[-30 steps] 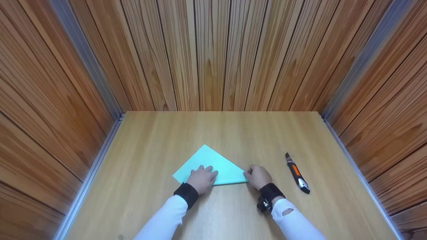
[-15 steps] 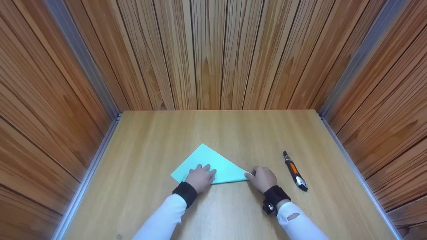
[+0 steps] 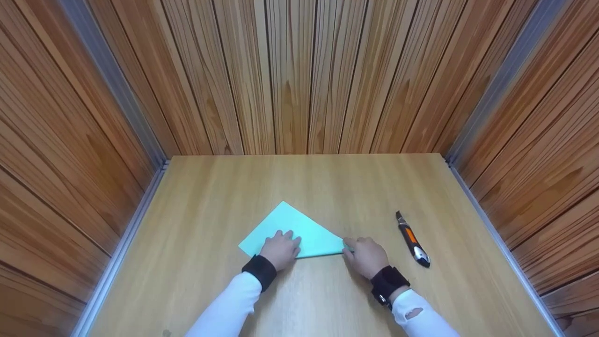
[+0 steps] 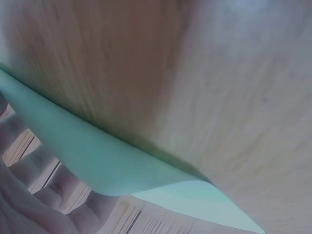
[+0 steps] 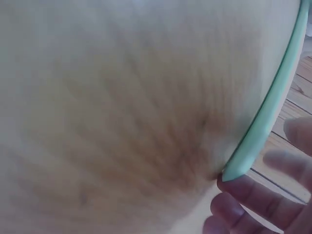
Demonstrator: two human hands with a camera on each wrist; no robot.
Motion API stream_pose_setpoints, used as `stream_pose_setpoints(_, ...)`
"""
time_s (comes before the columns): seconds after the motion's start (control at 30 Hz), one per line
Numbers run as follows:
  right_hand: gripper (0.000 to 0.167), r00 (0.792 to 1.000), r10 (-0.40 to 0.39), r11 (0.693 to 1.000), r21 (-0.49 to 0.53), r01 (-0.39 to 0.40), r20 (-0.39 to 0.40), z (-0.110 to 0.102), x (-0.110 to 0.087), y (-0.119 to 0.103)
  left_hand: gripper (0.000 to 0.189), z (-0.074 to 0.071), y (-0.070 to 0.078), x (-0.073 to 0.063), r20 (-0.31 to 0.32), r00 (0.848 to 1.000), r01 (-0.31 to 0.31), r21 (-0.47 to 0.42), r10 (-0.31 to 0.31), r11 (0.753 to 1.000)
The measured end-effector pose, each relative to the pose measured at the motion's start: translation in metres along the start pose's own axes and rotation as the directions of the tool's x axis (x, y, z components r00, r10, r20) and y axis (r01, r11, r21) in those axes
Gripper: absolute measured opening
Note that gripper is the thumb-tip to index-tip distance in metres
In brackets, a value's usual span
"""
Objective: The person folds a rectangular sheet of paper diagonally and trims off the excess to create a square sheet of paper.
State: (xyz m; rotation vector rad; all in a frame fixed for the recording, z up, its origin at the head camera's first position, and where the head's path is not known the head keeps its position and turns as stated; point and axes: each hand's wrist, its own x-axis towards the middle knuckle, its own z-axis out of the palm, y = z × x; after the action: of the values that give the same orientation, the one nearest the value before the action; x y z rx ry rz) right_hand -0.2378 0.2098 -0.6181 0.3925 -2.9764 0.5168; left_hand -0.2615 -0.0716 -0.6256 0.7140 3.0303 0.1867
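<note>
A sheet of light turquoise paper (image 3: 309, 229), folded over along its near edge, lies on the table before me. My left hand (image 3: 280, 250) rests on its near left part with the fingers spread. In the left wrist view the folded paper (image 4: 97, 146) bulges up at the fold, with the fingers (image 4: 56, 187) behind it. At the sheet's right corner, my right hand (image 3: 368, 256) holds the paper tip between thumb and fingers. In the right wrist view the narrow paper corner (image 5: 258, 131) ends at a fingertip, the other fingers bent close by.
A utility knife (image 3: 412, 239), black, orange and silver, lies on the wooden table (image 3: 224, 187) to the right of my right hand. Wood-panelled walls (image 3: 290, 79) and metal rails (image 3: 124, 239) border the table at the back and sides.
My right thumb and fingers have shifted at the paper's right corner, and that hand now lies flatter over the tip. The left hand stays on the sheet. The whole view has shifted slightly.
</note>
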Motion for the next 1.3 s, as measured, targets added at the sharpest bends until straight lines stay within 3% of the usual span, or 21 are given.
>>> stream_pose_setpoints(0.53,0.046,0.996,-0.057,0.99,-0.124,0.065,0.073,0.007,-0.011,0.004,0.041,-0.001,0.001,0.002,0.009,1.0,0.015,0.012,-0.015,1.0)
stream_pose_setpoints(1.3,0.046,0.993,-0.017,0.988,-0.153,0.035,0.118,0.001,-0.007,-0.009,0.048,0.007,0.005,0.002,-0.007,1.0,0.021,0.064,-0.021,0.998)
